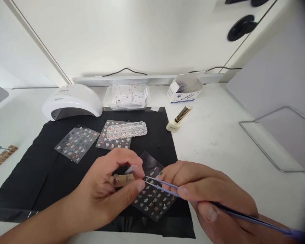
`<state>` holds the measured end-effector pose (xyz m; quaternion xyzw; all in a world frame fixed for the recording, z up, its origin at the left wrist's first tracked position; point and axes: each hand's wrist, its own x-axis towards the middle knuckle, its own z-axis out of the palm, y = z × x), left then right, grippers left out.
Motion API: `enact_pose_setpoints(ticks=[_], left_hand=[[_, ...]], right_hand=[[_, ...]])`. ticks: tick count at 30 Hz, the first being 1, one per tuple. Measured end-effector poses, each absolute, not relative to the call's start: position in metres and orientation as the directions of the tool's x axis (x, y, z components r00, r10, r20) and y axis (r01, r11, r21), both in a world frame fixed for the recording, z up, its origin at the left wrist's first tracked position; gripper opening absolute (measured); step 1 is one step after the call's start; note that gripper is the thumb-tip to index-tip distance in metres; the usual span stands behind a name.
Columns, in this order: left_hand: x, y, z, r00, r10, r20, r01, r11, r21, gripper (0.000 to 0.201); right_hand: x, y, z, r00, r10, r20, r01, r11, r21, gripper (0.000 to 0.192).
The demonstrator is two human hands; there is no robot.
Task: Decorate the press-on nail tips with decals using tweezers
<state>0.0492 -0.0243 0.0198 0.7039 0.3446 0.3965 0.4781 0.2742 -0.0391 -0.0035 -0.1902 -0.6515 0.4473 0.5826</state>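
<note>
Tweezers (pixel 165 187) pinched in my right hand (pixel 213 196) point left, tips touching the nail tip (pixel 131 169) on the stick (pixel 122 179). My left hand (pixel 109 189) grips that stick, above the sticker sheet (pixel 155 200).

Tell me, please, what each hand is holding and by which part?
Left hand pinches a small wooden holder with a nail tip, by its sides. Right hand grips blue tweezers about mid-length.
</note>
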Motion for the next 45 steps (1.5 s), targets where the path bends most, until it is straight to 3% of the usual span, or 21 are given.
enact_pose_setpoints(ticks=[8, 14, 27, 45], left_hand=[[0.055, -0.02, 0.023, 0.519, 0.804, 0.289, 0.146, -0.417, 0.897, 0.029], [0.05, -0.028, 0.027, 0.541, 0.774, 0.329, 0.208, -0.503, 0.839, 0.031], [0.052, -0.03, 0.028, 0.562, 0.762, 0.32, 0.29, -0.544, 0.787, 0.028], [0.055, -0.032, 0.029, 0.53, 0.792, 0.304, 0.3, -0.51, 0.806, 0.023]], right_hand=[[0.276, -0.042, 0.005, -0.272, 0.819, 0.505, -0.205, 0.463, -0.862, 0.028], [0.275, -0.042, 0.008, -0.297, 0.812, 0.502, -0.263, 0.436, -0.861, 0.027], [0.28, -0.045, 0.0, -0.311, 0.81, 0.496, -0.25, 0.434, -0.865, 0.029], [0.279, -0.041, 0.004, -0.363, 0.775, 0.517, -0.261, 0.448, -0.855, 0.031]])
